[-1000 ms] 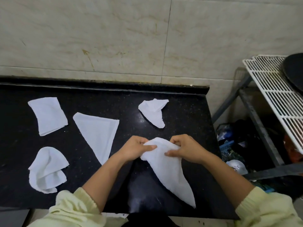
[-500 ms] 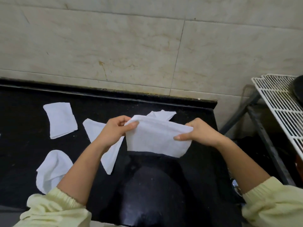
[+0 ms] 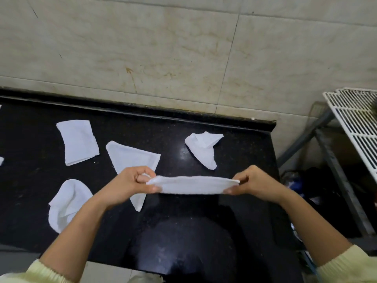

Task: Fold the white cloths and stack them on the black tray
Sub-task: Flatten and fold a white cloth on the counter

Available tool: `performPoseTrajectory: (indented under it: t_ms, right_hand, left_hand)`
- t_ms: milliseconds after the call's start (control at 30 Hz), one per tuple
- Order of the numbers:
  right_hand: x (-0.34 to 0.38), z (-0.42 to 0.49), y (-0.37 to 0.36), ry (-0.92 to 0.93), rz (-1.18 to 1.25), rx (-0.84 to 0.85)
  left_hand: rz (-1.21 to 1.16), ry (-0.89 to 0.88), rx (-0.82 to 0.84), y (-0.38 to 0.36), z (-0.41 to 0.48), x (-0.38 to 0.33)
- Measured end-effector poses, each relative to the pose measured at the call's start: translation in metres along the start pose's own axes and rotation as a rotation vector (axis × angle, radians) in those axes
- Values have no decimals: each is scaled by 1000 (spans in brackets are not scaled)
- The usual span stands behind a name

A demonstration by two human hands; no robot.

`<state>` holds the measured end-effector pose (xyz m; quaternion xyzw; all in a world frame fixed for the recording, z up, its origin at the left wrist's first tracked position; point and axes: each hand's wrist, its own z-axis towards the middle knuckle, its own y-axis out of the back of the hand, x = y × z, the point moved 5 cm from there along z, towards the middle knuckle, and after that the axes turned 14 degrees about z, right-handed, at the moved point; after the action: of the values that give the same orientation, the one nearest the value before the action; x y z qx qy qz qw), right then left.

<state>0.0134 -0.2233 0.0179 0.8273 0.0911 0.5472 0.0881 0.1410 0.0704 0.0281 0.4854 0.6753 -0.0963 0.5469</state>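
I hold one white cloth point(image 3: 192, 185) stretched flat and level above the black counter point(image 3: 240, 160). My left hand point(image 3: 130, 185) pinches its left end and my right hand point(image 3: 252, 183) pinches its right end. Several other white cloths lie on the counter: a rectangular one point(image 3: 78, 141) at the far left, a triangular one point(image 3: 130, 158) partly behind my left hand, a crumpled one point(image 3: 204, 149) at the back, and a rounded one point(image 3: 66, 203) at the near left. A dark edge point(image 3: 375, 105) on the wire rack may be the black tray; I cannot be sure.
A white wire rack point(image 3: 355, 119) on a grey metal frame point(image 3: 342, 190) stands to the right of the counter, with dark clutter below it. A tiled wall point(image 3: 163, 48) runs behind the counter. The counter's right edge drops off near my right forearm.
The cloth lay on the counter a second ago under both hands. I lifted it, spread it wide, and it now lies level between my hands, seen nearly edge-on.
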Motion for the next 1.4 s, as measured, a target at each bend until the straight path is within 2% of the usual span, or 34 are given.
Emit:
performPoseTrajectory:
  t_ms: [167, 300, 433, 567, 667, 967, 1267, 1400]
  right_hand:
    - [-56, -15, -32, -201, 54, 116]
    - [-93, -17, -47, -301, 27, 134]
    - [-101, -4, -49, -300, 77, 32]
    - [-98, 18, -42, -256, -10, -167]
    - [-101, 29, -43, -278, -59, -231]
    - [-102, 39, -49, -311, -207, -352]
    - [-99, 38, -52, -378, -404, -412]
    - [-98, 24, -48, -350, -329, -506]
  left_hand:
    - [4, 167, 178, -42, -7, 58]
    - [6, 247, 197, -63, -7, 86]
    - [-16, 299, 80, -61, 1, 95]
    - [-149, 357, -120, -58, 13, 96]
    - [-149, 391, -249, -57, 23, 101]
    - [159, 400, -412, -56, 36, 110]
    - [570, 385, -404, -56, 39, 107]
    - [623, 395, -408, -53, 29, 103]
